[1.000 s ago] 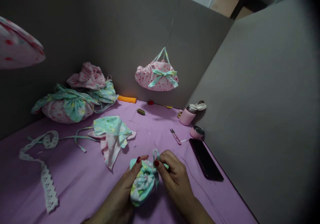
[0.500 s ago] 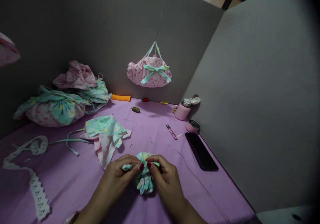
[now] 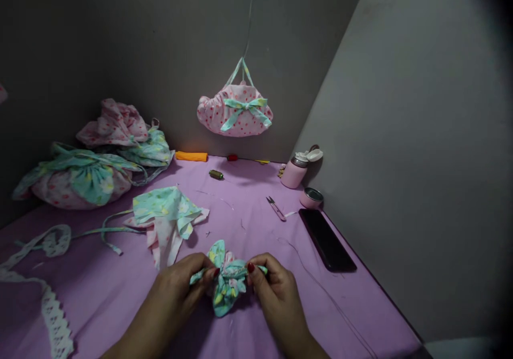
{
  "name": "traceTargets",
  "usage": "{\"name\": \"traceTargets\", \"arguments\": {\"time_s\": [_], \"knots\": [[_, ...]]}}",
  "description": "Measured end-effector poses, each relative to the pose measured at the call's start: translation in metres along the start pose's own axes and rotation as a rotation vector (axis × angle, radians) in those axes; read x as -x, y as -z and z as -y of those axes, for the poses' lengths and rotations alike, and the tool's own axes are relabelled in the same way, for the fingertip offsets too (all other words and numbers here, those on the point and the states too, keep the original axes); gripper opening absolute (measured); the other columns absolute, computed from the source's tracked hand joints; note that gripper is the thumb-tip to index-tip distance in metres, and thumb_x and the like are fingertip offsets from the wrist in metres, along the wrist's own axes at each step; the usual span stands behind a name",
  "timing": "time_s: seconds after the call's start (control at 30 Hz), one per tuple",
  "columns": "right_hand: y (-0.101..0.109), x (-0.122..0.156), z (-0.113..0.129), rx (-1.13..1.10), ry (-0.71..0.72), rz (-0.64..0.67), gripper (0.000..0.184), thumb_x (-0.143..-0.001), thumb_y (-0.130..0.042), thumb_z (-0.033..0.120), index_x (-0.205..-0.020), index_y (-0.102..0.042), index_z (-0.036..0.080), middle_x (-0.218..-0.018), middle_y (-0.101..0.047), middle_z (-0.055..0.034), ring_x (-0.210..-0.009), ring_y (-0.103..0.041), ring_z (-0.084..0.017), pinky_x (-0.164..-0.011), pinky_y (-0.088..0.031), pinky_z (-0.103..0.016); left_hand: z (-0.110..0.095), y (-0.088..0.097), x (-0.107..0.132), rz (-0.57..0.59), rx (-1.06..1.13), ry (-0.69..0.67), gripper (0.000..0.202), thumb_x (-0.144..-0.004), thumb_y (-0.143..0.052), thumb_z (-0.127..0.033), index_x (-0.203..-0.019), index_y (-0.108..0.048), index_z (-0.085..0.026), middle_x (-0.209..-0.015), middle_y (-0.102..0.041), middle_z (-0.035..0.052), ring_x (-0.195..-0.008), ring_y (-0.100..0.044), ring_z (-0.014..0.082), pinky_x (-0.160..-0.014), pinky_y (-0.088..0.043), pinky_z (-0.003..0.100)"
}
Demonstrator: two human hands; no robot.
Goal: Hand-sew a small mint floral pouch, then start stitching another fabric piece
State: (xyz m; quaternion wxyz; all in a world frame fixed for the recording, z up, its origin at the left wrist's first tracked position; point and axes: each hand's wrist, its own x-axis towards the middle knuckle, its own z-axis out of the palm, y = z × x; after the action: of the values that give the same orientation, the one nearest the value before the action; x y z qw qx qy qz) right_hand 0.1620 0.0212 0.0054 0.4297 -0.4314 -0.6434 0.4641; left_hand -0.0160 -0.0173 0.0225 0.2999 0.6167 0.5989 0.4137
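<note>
Low in the frame's centre, both hands pinch a small gathered cloth pouch [image 3: 224, 281] over the purple counter [image 3: 120, 295]. Left hand [image 3: 182, 284] grips its left strap end, right hand [image 3: 272, 289] its right.

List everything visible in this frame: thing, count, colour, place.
small fabric pouch: 1, mint floral, held between both hands
hanging pouch: 1, pink with mint bow, on the back wall
pouch pile: several, pink and mint, far left
loose fabric: 1, mint and pink, table middle
lace trim: 1, white, left edge
snips: 1, pink, right of middle
phone: 1, black, right
flask: 1, pink, back right
table: purple cover
left hand: pinching pouch
right hand: pinching pouch
</note>
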Motion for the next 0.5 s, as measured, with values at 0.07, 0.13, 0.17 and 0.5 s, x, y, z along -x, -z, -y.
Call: {"name": "traceTargets", "arguments": {"time_s": [0.07, 0.13, 0.17, 0.5], "knots": [[-0.001, -0.004, 0.008, 0.063, 0.097, 0.052, 0.016, -0.087, -0.051, 0.027, -0.080, -0.061, 0.017, -0.066, -0.061, -0.0010, -0.060, -0.056, -0.013, -0.054, -0.043, -0.021, -0.006, -0.002, -0.001, 0.054, 0.023, -0.011, 0.007, -0.079, -0.063, -0.024, -0.082, -0.069, -0.026, -0.076, -0.072, 0.0021, -0.067, -0.064, 0.0206, -0.062, -0.042, 0.022], [-0.003, -0.005, 0.014, 0.102, 0.177, 0.092, 0.016, -0.087, -0.049, 0.021, -0.081, -0.063, 0.017, -0.072, -0.065, -0.0024, -0.067, -0.060, -0.015, -0.060, -0.046, -0.023, -0.012, -0.005, -0.003, 0.128, 0.028, -0.034, 0.019, -0.077, -0.065, -0.022, -0.095, -0.069, -0.029, -0.091, -0.074, 0.0029, -0.079, -0.066, 0.0226, -0.070, -0.043, 0.023], [-0.004, -0.005, 0.016, 0.096, 0.205, 0.093, 0.016, -0.087, -0.048, 0.019, -0.083, -0.064, 0.018, -0.075, -0.066, -0.0030, -0.070, -0.062, -0.015, -0.063, -0.048, -0.024, -0.014, -0.007, -0.004, 0.151, 0.022, -0.046, 0.021, -0.078, -0.065, -0.021, -0.097, -0.070, -0.029, -0.092, -0.074, 0.0032, -0.081, -0.066, 0.0227, -0.071, -0.043, 0.023], [-0.006, -0.012, -0.006, 0.243, 0.382, 0.376, 0.031, -0.062, -0.066, 0.012, -0.092, -0.063, 0.022, -0.090, -0.067, -0.0051, -0.080, -0.063, -0.022, -0.072, -0.052, -0.034, -0.030, -0.007, 0.001, 0.246, -0.070, -0.135, 0.022, -0.080, -0.051, -0.010, -0.075, -0.070, -0.019, -0.066, -0.067, 0.0038, -0.058, -0.057, 0.0181, -0.054, -0.037, 0.024]]}}
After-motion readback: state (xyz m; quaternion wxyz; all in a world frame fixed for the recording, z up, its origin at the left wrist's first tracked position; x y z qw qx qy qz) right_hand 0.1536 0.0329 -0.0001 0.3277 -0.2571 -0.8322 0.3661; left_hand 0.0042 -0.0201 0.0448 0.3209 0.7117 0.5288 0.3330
